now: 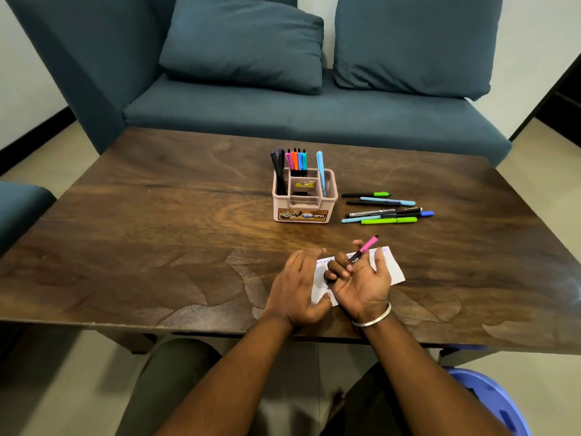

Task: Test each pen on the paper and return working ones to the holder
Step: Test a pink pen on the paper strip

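Observation:
A white paper (pixel 394 267) lies near the table's front edge, mostly under my hands. My left hand (pixel 297 286) rests flat on its left part, fingers spread. My right hand (pixel 361 283) sits on the paper and holds a pink-and-black pen (pixel 364 248) that slants up to the right, its tip end hidden in my fingers. A beige pen holder (pixel 305 196) stands farther back with several pens upright in it. Several loose pens (pixel 386 209) lie in a row to the holder's right.
The dark wooden table (pixel 157 240) fills the middle of the view. A blue sofa (pixel 283 111) with two cushions stands right behind it. A blue plastic stool (pixel 490 401) shows at the lower right, under the table's edge.

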